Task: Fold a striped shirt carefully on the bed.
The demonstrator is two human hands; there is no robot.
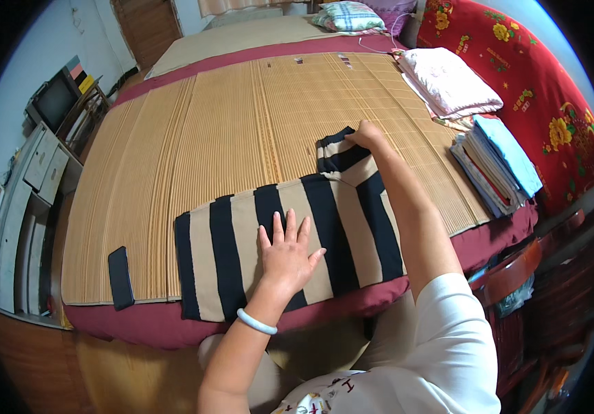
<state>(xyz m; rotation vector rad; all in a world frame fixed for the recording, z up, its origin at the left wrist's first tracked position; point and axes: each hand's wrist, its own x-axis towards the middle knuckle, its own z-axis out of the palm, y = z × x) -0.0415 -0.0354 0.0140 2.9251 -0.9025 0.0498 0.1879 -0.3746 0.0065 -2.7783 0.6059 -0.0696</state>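
Observation:
A black-and-beige striped knit garment lies on a bamboo mat at the near edge of a bed, its lower end overlapping the maroon sheet. My left hand rests flat on the middle of the garment, fingers spread, a pale bangle on its wrist. At the garment's upper right, my right hand pinches the folded sleeve near its cuff. The fingertips there are partly hidden. Part of the garment's right side is behind my right forearm.
A dark smartphone lies at the mat's near left edge. On the right are a stack of folded clothes and a folded white quilt. Wooden chairs stand at the lower right. A desk and television line the left wall.

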